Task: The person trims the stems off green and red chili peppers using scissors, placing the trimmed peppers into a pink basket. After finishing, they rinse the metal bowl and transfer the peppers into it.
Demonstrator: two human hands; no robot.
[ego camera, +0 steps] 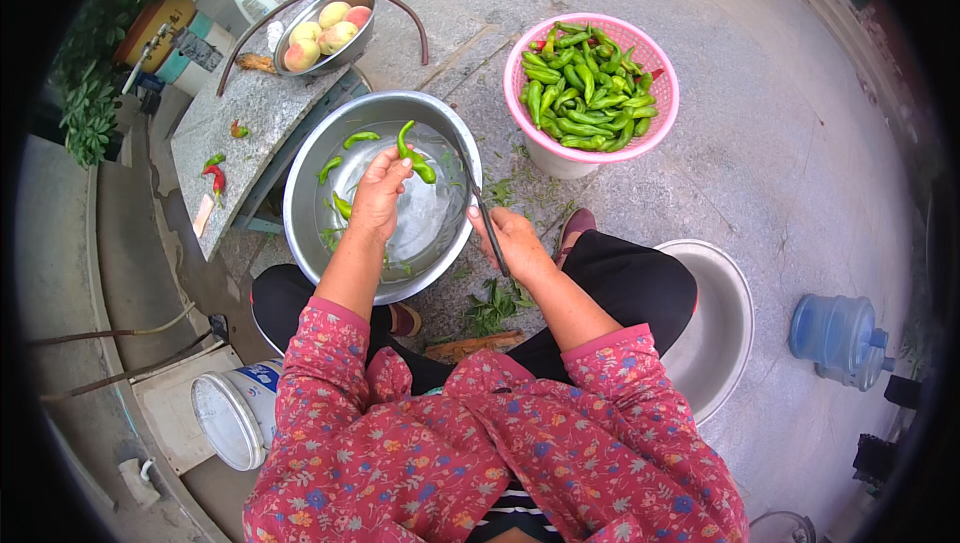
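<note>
My left hand (381, 194) pinches a curved green pepper (415, 157) above a steel basin (300, 168) of water. A few green peppers, among them one at the upper left (361, 139), and bits of leaf lie in the basin. At the basin's right rim my right hand (513, 241) holds a dark, slender tool (489, 226), perhaps a knife or scissors; its exact kind is unclear. Beyond the basin, to the right, a pink plastic colander (667, 63) heaped with green peppers and a few red ones rests on a pale bucket (559, 160).
A stone slab (259, 119) at left bears a steel bowl (365, 40) of peaches, a hose (405, 7) and loose peppers. Plucked leaves (491, 307) lie between my feet. A wide metal basin (712, 333) and a blue water jug (832, 329) are at right, a white bucket (232, 415) at lower left.
</note>
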